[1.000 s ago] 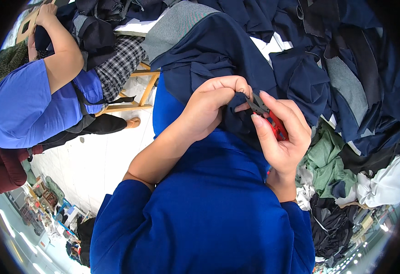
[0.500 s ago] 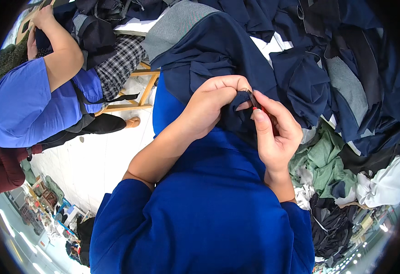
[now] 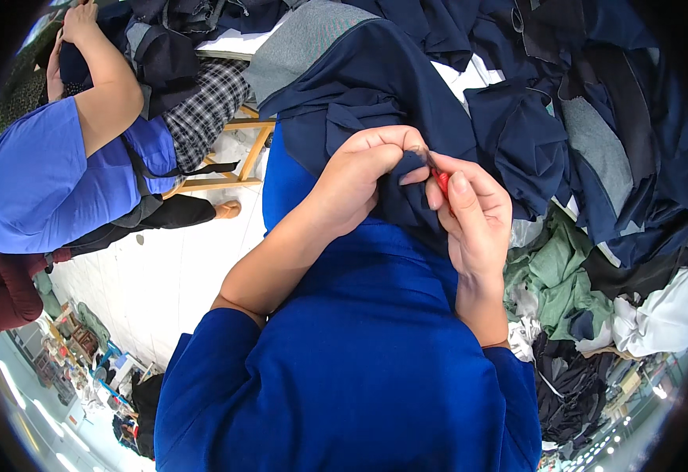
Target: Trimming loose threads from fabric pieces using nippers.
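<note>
My left hand point(image 3: 360, 177) is closed on an edge of navy fabric point(image 3: 407, 71), pinching a fold of it near the fingertips. The fabric spreads from the table down toward my lap, and a grey heathered panel point(image 3: 301, 47) adjoins it at the upper left. In my right hand point(image 3: 474, 208) is a small red-handled tool point(image 3: 442, 181). Its thin dark tip points up and left, meeting the fabric beside my left fingertips. My fingers cover much of the tool, so its exact kind is hidden.
More navy and grey cloth pieces point(image 3: 596, 141) heap up on the right. Below them lie green cloth point(image 3: 556, 267) and white cloth point(image 3: 658, 315). To the left, a co-worker in a blue shirt point(image 3: 53, 181) sits by a wooden stool point(image 3: 253, 157) on the pale floor point(image 3: 179, 275).
My right hand has turned and shifted slightly left and down, showing more of the red handle. The left hand stays nearly in place on the fabric.
</note>
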`<control>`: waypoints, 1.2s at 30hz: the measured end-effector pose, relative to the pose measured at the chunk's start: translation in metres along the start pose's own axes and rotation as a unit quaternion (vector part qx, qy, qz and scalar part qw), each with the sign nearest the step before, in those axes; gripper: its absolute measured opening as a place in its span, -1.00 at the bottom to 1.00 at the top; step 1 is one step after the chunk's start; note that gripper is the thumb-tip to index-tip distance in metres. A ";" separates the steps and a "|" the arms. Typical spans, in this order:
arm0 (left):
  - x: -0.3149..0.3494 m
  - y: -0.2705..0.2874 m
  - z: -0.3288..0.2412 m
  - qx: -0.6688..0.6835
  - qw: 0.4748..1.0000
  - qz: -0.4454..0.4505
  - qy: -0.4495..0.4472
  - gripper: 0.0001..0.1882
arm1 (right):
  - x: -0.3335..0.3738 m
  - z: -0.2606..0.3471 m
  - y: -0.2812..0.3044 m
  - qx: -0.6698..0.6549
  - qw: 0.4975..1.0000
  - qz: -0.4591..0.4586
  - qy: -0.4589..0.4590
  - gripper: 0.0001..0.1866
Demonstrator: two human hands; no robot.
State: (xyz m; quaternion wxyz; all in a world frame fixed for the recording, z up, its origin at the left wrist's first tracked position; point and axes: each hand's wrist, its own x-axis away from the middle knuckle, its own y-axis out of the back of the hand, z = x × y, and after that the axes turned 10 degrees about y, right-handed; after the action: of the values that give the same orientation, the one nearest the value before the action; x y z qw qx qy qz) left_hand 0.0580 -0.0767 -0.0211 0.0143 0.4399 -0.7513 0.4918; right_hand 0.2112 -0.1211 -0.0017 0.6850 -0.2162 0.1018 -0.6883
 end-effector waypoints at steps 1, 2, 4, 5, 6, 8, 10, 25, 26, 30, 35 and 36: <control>0.000 0.000 0.000 -0.005 1.000 0.004 -0.006 -0.85 | 0.000 -0.001 0.001 0.000 1.000 0.000 0.000 -0.74; 0.000 -0.001 0.001 -0.009 1.000 0.009 -0.012 -0.85 | -0.001 -0.003 0.003 -0.008 1.000 -0.002 0.002 -0.74; 0.000 -0.002 0.002 -0.008 1.000 0.007 -0.015 -0.85 | -0.001 -0.003 0.006 -0.015 1.000 -0.003 0.004 -0.74; 0.001 -0.002 0.002 -0.008 1.000 0.005 -0.017 -0.86 | -0.001 -0.002 0.008 -0.030 1.000 0.001 -0.006 -0.74; -0.001 0.000 0.003 -0.008 1.000 0.005 -0.017 -0.86 | -0.001 -0.002 0.008 -0.044 0.999 0.004 -0.015 -0.73; -0.004 0.006 0.006 -0.002 0.998 0.042 -0.038 -0.88 | 0.001 -0.002 0.007 -0.008 1.000 0.003 0.020 -0.72; -0.004 0.004 0.004 0.014 0.999 0.032 -0.030 -0.88 | 0.003 -0.002 0.004 0.055 0.996 -0.007 0.074 -0.71; -0.004 0.006 0.004 0.062 0.997 0.036 -0.014 -0.88 | -0.002 0.000 0.004 0.324 0.912 0.043 0.247 -0.67; -0.004 0.006 0.004 0.060 0.997 0.040 -0.013 -0.88 | -0.003 0.001 0.004 0.324 0.911 0.043 0.250 -0.66; -0.004 0.006 0.004 0.061 0.997 0.036 -0.008 -0.87 | -0.003 0.003 0.003 0.343 0.901 0.047 0.263 -0.66; -0.005 0.006 0.004 0.060 0.997 0.040 -0.007 -0.87 | -0.004 0.003 0.002 0.351 0.896 0.049 0.268 -0.66; -0.004 0.006 0.004 0.060 0.997 0.039 -0.007 -0.87 | -0.005 0.003 0.002 0.350 0.896 0.049 0.267 -0.66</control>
State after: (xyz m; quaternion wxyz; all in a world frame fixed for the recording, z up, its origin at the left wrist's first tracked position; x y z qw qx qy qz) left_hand 0.0583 -0.0761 -0.0292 -0.0363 0.4136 -0.7369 0.5334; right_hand 0.2141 -0.1157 -0.0008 0.6965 0.2351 0.0441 -0.6765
